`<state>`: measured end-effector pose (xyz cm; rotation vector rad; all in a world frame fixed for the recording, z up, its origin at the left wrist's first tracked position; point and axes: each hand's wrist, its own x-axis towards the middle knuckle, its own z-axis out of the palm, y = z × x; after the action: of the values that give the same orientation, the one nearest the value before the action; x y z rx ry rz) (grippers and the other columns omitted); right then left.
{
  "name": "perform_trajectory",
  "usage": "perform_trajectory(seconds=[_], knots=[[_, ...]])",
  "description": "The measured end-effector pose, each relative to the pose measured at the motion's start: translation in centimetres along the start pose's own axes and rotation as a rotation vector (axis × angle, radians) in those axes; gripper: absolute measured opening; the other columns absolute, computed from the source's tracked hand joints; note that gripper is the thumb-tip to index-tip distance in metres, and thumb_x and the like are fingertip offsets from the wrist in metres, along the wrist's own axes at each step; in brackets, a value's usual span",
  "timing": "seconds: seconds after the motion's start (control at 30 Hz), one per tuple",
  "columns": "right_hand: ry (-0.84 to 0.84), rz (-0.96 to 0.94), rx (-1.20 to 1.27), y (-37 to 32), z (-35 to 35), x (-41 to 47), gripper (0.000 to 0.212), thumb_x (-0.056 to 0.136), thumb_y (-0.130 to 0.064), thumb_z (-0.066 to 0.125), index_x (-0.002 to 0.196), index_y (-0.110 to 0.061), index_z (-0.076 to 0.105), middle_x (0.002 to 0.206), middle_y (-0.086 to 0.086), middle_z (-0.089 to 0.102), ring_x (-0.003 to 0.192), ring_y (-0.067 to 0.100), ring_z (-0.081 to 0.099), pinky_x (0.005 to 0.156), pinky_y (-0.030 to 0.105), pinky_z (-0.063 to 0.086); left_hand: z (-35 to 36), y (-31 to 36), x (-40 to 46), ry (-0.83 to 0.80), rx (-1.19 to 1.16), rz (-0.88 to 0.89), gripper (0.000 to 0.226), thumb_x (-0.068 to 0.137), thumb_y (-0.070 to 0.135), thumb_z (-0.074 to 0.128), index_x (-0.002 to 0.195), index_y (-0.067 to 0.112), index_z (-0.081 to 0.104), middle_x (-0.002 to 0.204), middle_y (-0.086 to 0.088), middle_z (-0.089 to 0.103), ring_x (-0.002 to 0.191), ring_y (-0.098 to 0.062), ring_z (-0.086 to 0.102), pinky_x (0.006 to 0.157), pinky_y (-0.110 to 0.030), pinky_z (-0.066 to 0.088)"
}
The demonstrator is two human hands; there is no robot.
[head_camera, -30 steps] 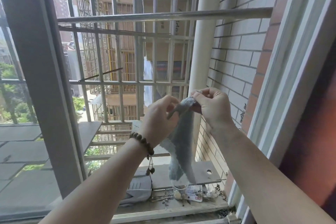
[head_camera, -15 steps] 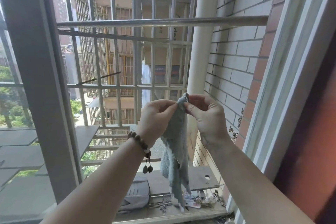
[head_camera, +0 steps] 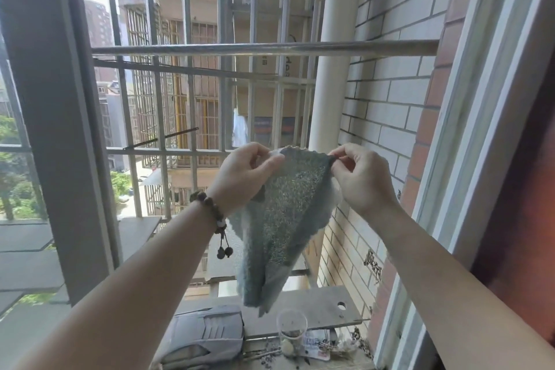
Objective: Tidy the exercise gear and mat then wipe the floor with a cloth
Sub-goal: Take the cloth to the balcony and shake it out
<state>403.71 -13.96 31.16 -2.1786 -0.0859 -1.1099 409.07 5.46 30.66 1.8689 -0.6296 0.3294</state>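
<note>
Head view: barred window grille (head_camera: 192, 75) fills your sight, a steel rail (head_camera: 255, 49) crossing it. Below the rail hangs a grey cloth (head_camera: 285, 219), spread between your hands: left hand (head_camera: 243, 177) and right hand (head_camera: 362, 179) each pinch a top corner.

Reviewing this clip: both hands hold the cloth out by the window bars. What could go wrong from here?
1. The grey cloth is only pinched at its top edge by the left hand and right hand; a slip might drop it onto the cluttered ledge below or through the bars.
2. If it is meant for the horizontal rail, that sits above the hands, so reaching up may loosen the pinch.
</note>
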Motion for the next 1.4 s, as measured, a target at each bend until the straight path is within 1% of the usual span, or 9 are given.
perform_trajectory(seconds=[0.07,0.27,0.37,0.53,0.73,0.87,0.97,1.17,1.4], knots=[[-0.023,0.093,0.098,-0.1,0.0,0.9,0.015,0.089,-0.007,0.053,0.083,-0.012,0.066,0.067,0.008,0.062,0.064,0.024,0.059,0.065,0.032,0.054,-0.3,0.2,0.6,-0.067,0.074,0.031,0.027,0.084,0.026,0.069,0.103,0.012,0.056,0.076,-0.007,0.059,0.054,-0.010,0.053,0.052,-0.024,0.053],[-0.023,0.101,0.102,-1.0,-1.2,3.8,0.018,0.094,-0.008,0.042,0.088,-0.012,0.059,0.073,0.007,0.056,0.060,0.014,0.046,0.049,0.018,0.035,-2.1,0.6,3.9,0.000,0.046,0.154,0.013,0.090,0.005,0.059,0.102,0.011,0.058,0.088,-0.009,0.066,0.079,-0.033,0.066,0.071,-0.047,0.058],[-0.101,0.004,0.090,-1.3,-2.9,5.3,0.014,0.096,-0.018,0.052,0.092,-0.010,0.063,0.075,0.015,0.062,0.066,0.020,0.051,0.055,0.030,0.041,-2.5,0.4,6.4,0.132,0.015,0.173,0.012,0.090,0.004,0.059,0.094,0.014,0.065,0.084,-0.002,0.067,0.071,-0.017,0.062,0.062,-0.030,0.054],[-0.277,-0.055,-0.239,-2.0,-5.8,8.0,0.021,0.085,-0.019,0.069,0.071,-0.004,0.062,0.063,0.003,0.052,0.062,0.015,0.045,0.053,0.021,0.034,-3.3,0.5,10.9,0.370,0.063,0.247,0.016,0.086,0.005,0.063,0.090,0.019,0.070,0.075,0.012,0.063,0.066,-0.001,0.057,0.058,-0.016,0.044],[-0.125,-0.063,-0.283,-3.1,-6.6,11.4,0.011,0.087,-0.018,0.066,0.080,-0.011,0.062,0.080,0.005,0.063,0.069,0.016,0.052,0.055,0.022,0.039,-5.4,3.0,15.4,0.553,0.103,0.331,0.008,0.082,0.017,0.071,0.079,0.011,0.073,0.059,0.010,0.056,0.054,0.003,0.048,0.047,-0.005,0.032],[0.038,-0.078,-0.326,-3.5,-6.3,13.7,0.005,0.086,-0.008,0.065,0.087,-0.007,0.069,0.083,0.005,0.064,0.079,0.020,0.057,0.061,0.021,0.034,-7.0,4.3,18.2,0.487,0.124,0.344,0.012,0.085,0.011,0.067,0.096,0.009,0.074,0.080,0.002,0.065,0.070,-0.009,0.055,0.055,0.000,0.035],[0.245,-0.050,-0.374,-3.5,-6.1,16.0,0.006,0.084,-0.007,0.064,0.084,-0.006,0.070,0.079,0.009,0.064,0.076,0.025,0.057,0.065,0.024,0.037,-7.7,4.6,20.5,0.452,0.117,0.313,0.019,0.088,0.003,0.061,0.100,0.012,0.073,0.090,0.000,0.065,0.079,-0.013,0.057,0.071,-0.016,0.046],[0.354,0.054,-0.306,-4.3,-6.2,20.5,0.019,0.086,-0.006,0.054,0.081,-0.017,0.069,0.086,0.015,0.069,0.073,0.035,0.066,0.068,0.044,0.058,-8.8,5.2,24.3,0.449,0.065,0.325,0.021,0.085,-0.001,0.060,0.094,0.013,0.073,0.090,-0.004,0.068,0.076,-0.017,0.061,0.063,-0.022,0.050],[0.414,0.262,0.218,-5.4,-6.4,24.4,0.016,0.080,-0.008,0.071,0.071,-0.020,0.066,0.087,0.011,0.071,0.077,0.031,0.069,0.057,0.045,0.059,-9.1,7.1,27.6,0.531,0.075,0.337,0.013,0.083,0.011,0.067,0.088,0.019,0.076,0.079,0.001,0.068,0.073,-0.017,0.064,0.067,-0.024,0.053]])
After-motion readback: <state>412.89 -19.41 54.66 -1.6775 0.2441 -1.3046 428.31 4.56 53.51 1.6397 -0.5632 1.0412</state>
